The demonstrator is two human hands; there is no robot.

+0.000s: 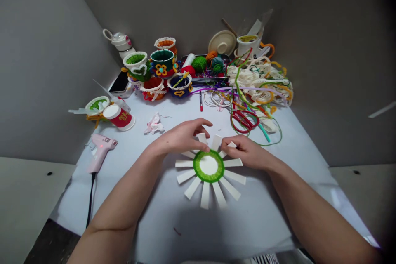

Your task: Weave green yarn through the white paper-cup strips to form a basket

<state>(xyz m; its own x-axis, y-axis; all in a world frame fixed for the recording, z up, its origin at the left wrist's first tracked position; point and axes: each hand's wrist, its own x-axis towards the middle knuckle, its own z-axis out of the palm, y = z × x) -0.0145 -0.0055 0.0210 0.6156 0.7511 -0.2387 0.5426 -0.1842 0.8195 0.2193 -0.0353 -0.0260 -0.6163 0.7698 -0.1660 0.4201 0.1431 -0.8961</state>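
A white paper cup cut into strips is splayed like a flower in front of me, its round base ringed with green yarn in lighter and darker shades. My left hand reaches over its far left side. The thumb touches the yarn ring, while the other fingers are apart and arch beyond an upright strip. On the far right side, my right hand has its fingers curled in, pinching one of the strips. Part of that strip is hidden by the fingers.
A pink glue gun with a black cord and a red paper cup are at left. Yarn-covered pots stack at the back. Red-handled scissors lie beside tangled yarn at right. Crumpled tissue sits mid-table.
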